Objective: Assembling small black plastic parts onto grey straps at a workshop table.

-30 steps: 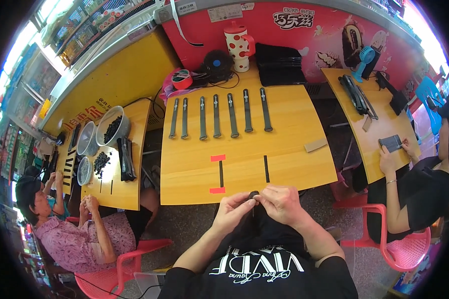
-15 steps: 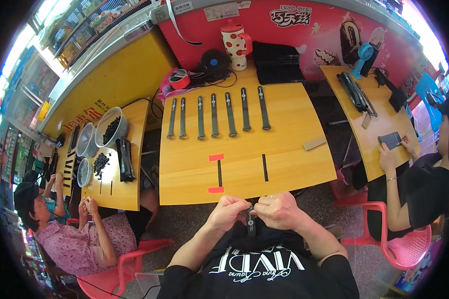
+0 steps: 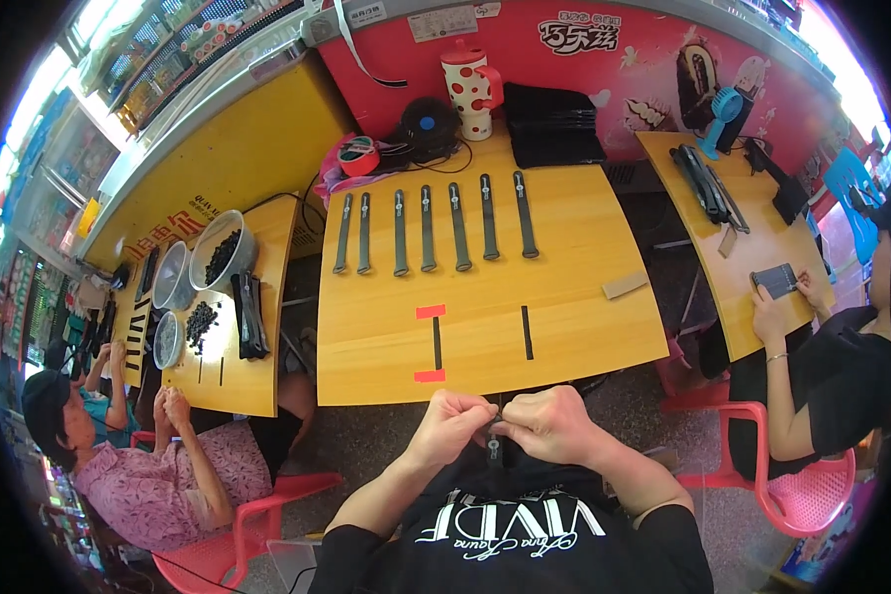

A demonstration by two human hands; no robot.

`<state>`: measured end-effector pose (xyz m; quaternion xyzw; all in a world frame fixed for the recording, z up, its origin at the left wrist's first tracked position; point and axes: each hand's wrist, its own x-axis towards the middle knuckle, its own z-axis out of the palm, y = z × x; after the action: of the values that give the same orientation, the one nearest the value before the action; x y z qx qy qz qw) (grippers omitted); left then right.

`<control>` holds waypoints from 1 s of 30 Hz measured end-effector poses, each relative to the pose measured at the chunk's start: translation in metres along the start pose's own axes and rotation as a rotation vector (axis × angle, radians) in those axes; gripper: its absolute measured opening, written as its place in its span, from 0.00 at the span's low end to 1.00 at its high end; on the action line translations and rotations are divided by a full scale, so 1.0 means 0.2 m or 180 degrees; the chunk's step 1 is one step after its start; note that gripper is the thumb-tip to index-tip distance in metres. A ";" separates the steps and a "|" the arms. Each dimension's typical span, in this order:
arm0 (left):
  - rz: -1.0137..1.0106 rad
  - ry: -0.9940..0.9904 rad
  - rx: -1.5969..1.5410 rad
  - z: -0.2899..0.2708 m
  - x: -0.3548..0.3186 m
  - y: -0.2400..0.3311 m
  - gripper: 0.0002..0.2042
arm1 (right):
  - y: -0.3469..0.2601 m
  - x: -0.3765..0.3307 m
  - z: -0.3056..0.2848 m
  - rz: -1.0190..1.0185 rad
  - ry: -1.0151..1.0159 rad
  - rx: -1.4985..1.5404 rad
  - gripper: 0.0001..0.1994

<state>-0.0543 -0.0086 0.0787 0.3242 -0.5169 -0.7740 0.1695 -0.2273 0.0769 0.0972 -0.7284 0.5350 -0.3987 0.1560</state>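
Observation:
Just off the front edge of the wooden table (image 3: 386, 381), my two hands meet at a black strap (image 3: 495, 451) with a pale printed mark. The strap hangs down between them against my dark shirt. My left hand (image 3: 452, 428) pinches its upper end between thumb and fingers. Tight beside it, my right hand (image 3: 549, 426) is closed on the same end with its fingers curled in. What lies between the fingertips is too small to make out. Several similar black straps (image 3: 455, 228) lie in a row across the table, lengthwise away from me.
Red tape pieces (image 3: 431, 312) mark a dark strip (image 3: 438, 344); another dark strip (image 3: 527, 333) lies to its right. A cardboard piece (image 3: 625, 286), spotted tumbler (image 3: 471, 91), tape roll (image 3: 357, 155) and black stack (image 3: 554, 124) are farther off. People work at side tables left and right.
My right hand has rolled over slightly, its fingers curling further in. Less of the strap shows below my hands. The straps on the table have stayed put.

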 end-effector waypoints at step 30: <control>-0.0294 -0.0405 -0.0142 0.00 -0.02 0.08 0.12 | -0.08 -0.04 -0.02 -0.0410 -0.0011 -0.0840 0.09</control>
<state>-0.0530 -0.0123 0.0939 0.2941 -0.4937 -0.8113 0.1076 -0.2212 0.0903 0.1069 -0.7761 0.5346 -0.3328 0.0338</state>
